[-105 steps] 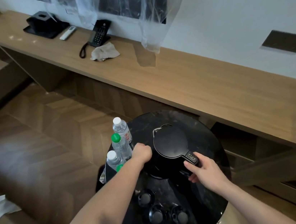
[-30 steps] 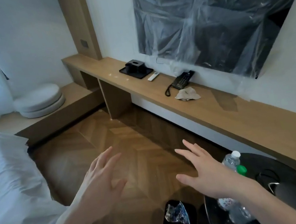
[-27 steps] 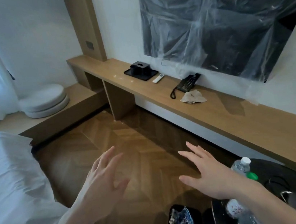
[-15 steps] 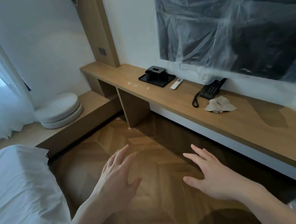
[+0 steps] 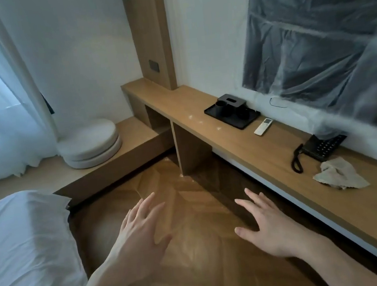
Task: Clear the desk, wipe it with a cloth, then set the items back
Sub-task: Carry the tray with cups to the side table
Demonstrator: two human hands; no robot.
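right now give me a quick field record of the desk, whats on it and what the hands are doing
desk: long wooden desk along the wall
tray: black tray with dark cups and a box, near the far end
remote: white remote lying flat just past the tray
phone: black phone against the wall, coiled cord in front
cloth: crumpled beige cloth on the desk beside the phone
left hand: left hand open, empty, over the floor
right hand: right hand open, fingers spread, empty
items still on desk: tray, remote, phone, cloth
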